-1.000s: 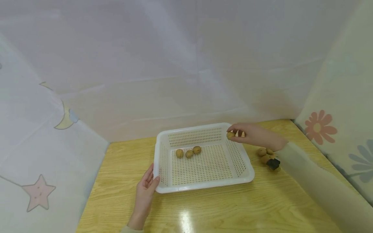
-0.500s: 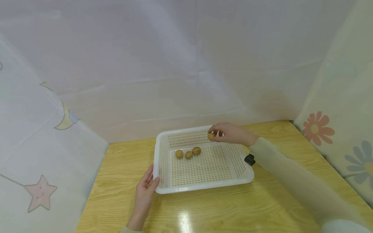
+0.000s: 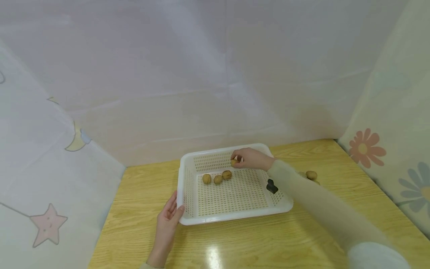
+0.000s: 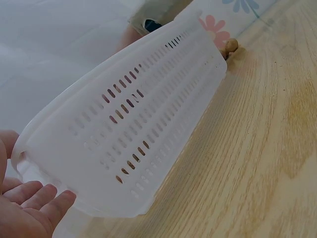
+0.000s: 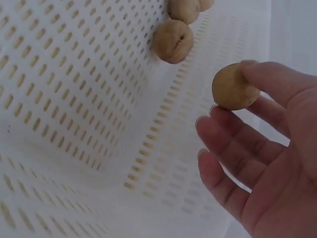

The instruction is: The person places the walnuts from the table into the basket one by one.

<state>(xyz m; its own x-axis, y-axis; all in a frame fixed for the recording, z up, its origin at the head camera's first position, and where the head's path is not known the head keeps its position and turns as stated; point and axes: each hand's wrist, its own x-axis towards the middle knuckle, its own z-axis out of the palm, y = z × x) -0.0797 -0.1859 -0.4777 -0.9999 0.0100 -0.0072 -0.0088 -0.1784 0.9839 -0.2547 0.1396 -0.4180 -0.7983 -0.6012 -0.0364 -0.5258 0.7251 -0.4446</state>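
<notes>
My right hand pinches a walnut between thumb and fingertips, over the far part of a white plastic basket. Three walnuts lie in a row on the basket's slotted floor, left of that hand. At the basket's near left corner my left hand grips the rim, thumb on top and fingers along the outer side. The left wrist view shows its fingers under the rim.
More walnuts lie on the wooden table right of the basket, partly hidden by the right sleeve. A pale cloth wall closes off the back.
My right hand has carried the walnut leftward from the basket's right rim to over its inside, and lower. The left hand and the three walnuts in the basket stay put.
</notes>
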